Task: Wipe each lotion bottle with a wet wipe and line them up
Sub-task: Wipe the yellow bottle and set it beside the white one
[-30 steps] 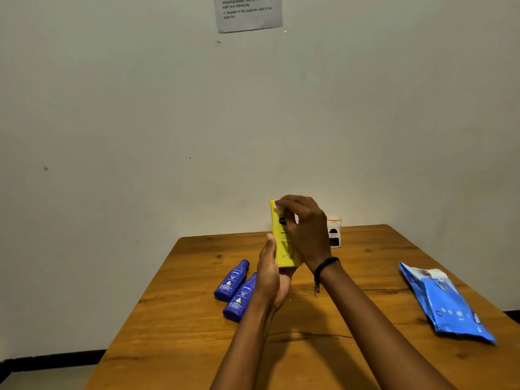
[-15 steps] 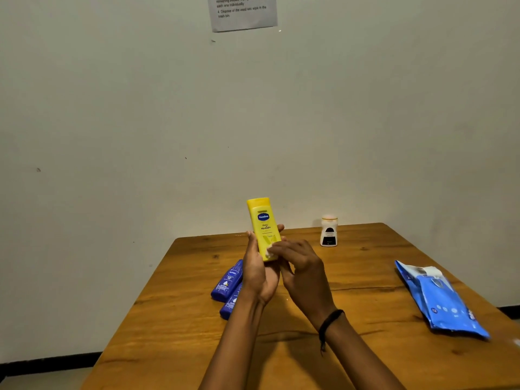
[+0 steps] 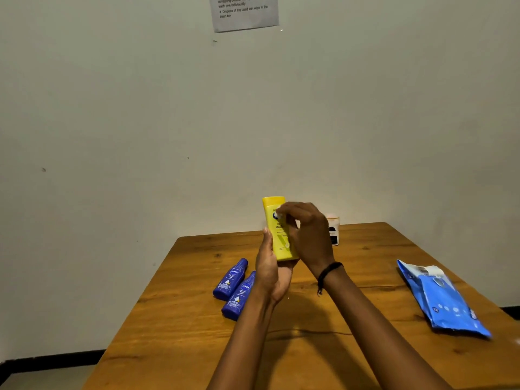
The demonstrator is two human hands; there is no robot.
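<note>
A black cord bracelet (image 3: 329,271), its end dangling, circles the bare right wrist.

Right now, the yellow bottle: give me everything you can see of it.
The yellow lotion bottle looks like glossy plastic, flat-fronted, with a yellow cap on top, a partly covered blue logo and small print down its front. It is held nearly upright, top leaning slightly left, above the wooden table. The left hand grips its base and left edge. The right hand presses a scrap of white wet wipe against its upper front, by the logo.
</note>
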